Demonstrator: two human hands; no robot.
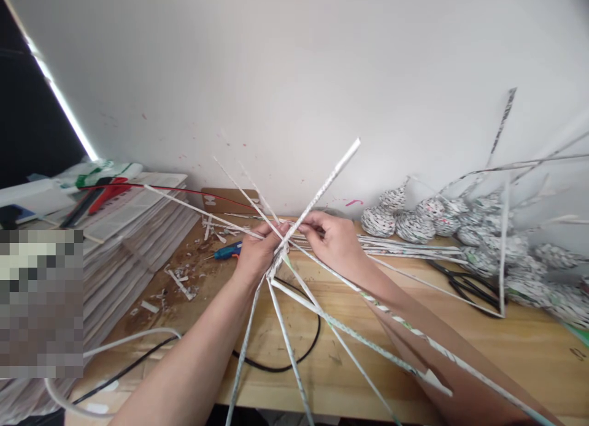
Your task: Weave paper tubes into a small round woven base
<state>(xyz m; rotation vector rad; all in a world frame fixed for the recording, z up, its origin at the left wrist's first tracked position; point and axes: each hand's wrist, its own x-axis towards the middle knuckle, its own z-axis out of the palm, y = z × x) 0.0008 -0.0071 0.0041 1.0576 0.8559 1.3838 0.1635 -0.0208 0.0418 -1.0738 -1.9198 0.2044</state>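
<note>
Several thin rolled-paper tubes (322, 189) cross in a small woven knot (276, 263) and fan out in all directions over the table. My left hand (258, 249) is closed on this knot, thumb on top where the tubes meet. Just right of it, my right hand (335, 239) pinches a paper tube between thumb and fingertips; the gripped part is mostly hidden. One long tube (414, 337) slants down across my right forearm. Behind my left hand lies a blue glue gun (227, 251), partly covered by the hand.
A tall newspaper stack (151, 229) stands at left, with a red-handled tool (109, 196) on it. Woven paper gourd shapes (416, 225) fill the right side, near black scissors (476, 291). Paper scraps (179, 283) and a looped black cable (317, 334) lie on the wooden table (460, 340).
</note>
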